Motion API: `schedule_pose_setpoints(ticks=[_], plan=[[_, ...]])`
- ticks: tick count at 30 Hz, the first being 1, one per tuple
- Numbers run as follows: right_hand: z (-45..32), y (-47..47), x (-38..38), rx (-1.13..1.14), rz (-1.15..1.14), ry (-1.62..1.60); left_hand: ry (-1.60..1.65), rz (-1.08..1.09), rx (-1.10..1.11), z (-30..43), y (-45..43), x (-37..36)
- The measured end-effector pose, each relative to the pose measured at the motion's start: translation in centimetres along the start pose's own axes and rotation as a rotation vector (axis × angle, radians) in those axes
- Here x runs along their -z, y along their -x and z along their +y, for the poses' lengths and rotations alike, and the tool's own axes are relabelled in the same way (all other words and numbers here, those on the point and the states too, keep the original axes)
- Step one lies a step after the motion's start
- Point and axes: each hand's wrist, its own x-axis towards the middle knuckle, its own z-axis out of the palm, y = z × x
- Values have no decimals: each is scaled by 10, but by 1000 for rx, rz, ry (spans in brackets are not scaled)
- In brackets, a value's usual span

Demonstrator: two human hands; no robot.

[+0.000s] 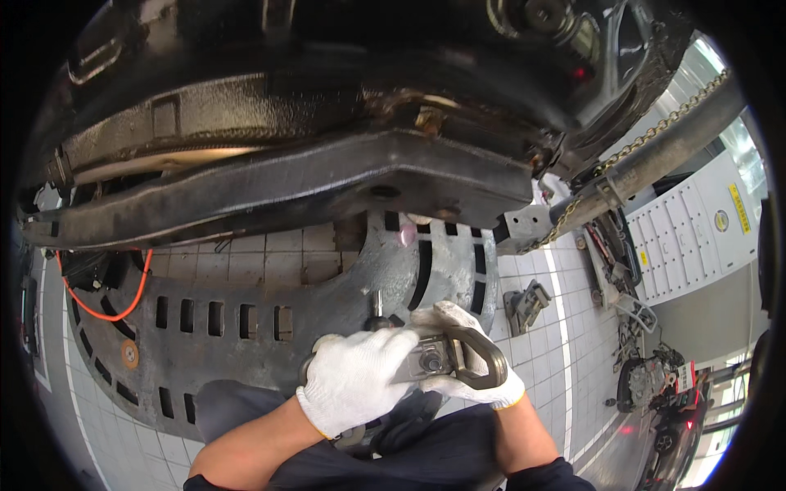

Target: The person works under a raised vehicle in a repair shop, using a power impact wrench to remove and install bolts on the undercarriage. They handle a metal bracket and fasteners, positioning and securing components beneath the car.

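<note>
A steel pulling clamp (432,361) with a bolt in its body and a thick bent loop (498,359) at one end is held low in front of me. My left hand (359,374), in a white knit glove, grips the clamp body from the left. My gloved right hand (511,390) wraps the loop end, fingers above and thumb below. Part of the clamp is hidden behind the gloves. Just beyond my left fingers, a short metal rod with a dark round end (377,310) shows over a slotted steel platform (233,344).
Overhead, a dark vehicle frame rail (295,178) spans the view. To the right slopes a steel beam (663,147) with a chain (666,119). Another metal clamp (527,307) lies on the tiled floor. An orange hose (116,318) and an abrasive disc (129,354) are at left; a white cabinet (688,227) stands right.
</note>
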Motion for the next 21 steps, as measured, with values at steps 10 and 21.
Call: schedule_pose_setpoints(ticks=[10,21], plan=[[1,6,2,-363,-96,-184,119,-73,102,-3,2,-7],[14,18,8,-430,9,-237,302,-97,123,-5,-8,-19]])
